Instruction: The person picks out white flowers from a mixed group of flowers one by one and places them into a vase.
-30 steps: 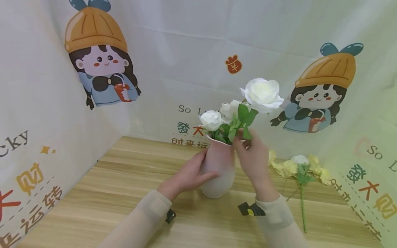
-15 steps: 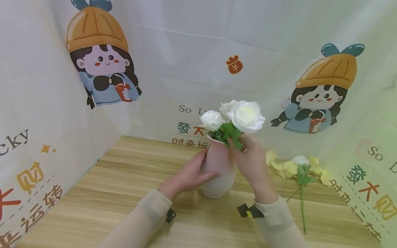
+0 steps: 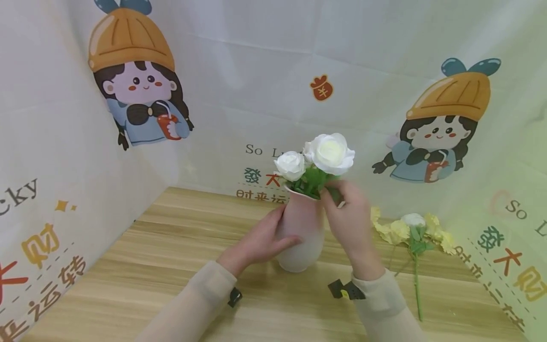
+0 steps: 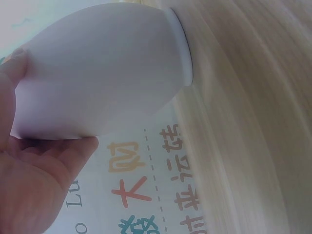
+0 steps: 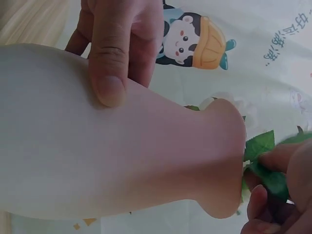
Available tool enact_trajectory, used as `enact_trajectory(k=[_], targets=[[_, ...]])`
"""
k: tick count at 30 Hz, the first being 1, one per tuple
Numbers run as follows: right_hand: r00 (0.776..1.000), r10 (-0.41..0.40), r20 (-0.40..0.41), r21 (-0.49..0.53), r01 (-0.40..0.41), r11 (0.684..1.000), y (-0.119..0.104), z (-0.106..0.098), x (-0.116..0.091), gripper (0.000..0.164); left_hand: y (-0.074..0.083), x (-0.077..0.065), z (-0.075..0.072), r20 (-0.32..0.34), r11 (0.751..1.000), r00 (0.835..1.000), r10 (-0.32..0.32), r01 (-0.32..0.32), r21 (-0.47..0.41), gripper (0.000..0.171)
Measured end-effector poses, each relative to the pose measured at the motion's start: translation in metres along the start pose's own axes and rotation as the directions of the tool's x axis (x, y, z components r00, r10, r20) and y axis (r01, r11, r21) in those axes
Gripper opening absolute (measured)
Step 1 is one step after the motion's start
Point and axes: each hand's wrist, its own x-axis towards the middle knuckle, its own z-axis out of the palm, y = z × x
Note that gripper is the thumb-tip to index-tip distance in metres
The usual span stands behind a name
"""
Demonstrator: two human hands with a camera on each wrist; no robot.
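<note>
A vase [image 3: 301, 232], pink at the neck and white below, stands upright on the table. My left hand [image 3: 260, 237] grips its side; in the left wrist view the thumb and fingers [image 4: 53, 161] lie on either side of the vase body [image 4: 102, 68]. White roses fill the mouth, a small one [image 3: 290, 165] at left and a large open bloom [image 3: 331, 153] at right. Right at the rim, my right hand [image 3: 348, 223] pinches the large rose by its green leaves [image 5: 273, 183]. The stem below the rim is hidden inside the vase.
On the right of the wooden table [image 3: 171, 266] lies another white rose [image 3: 413, 220] with a long green stem. Yellow flowers [image 3: 395, 232] lie beside it. A printed cloth [image 3: 256, 85] hangs behind and at both sides.
The large rose has come down and to the left, and its stem has slid deeper into the vase with my right hand on it. My left hand has stayed on the vase.
</note>
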Motion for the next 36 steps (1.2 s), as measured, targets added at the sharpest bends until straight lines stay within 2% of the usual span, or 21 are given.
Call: enact_trajectory(k=[6,17,26,36], targets=[[0.994,0.058,0.088,-0.086,-0.051,0.995,0.001,0.001,-0.002,0.009,-0.001,0.0,-0.001,-0.006,1.0,1.0,0.018,-0.018,0.003,0.09],[0.988,0.068,0.136,-0.013,-0.067,0.998,0.006,-0.006,-0.004,0.017,0.0,0.0,-0.002,0.001,1.0,1.0,0.013,-0.013,-0.002,0.089],[0.99,0.097,0.106,-0.026,-0.095,0.995,0.016,-0.022,-0.008,0.019,-0.001,0.0,0.0,-0.002,1.0,1.0,0.009,-0.009,-0.008,0.089],[0.989,0.128,0.069,-0.093,-0.121,0.988,0.045,-0.042,-0.015,0.019,0.0,0.0,-0.001,-0.003,1.0,1.0,0.005,-0.005,-0.01,0.09]])
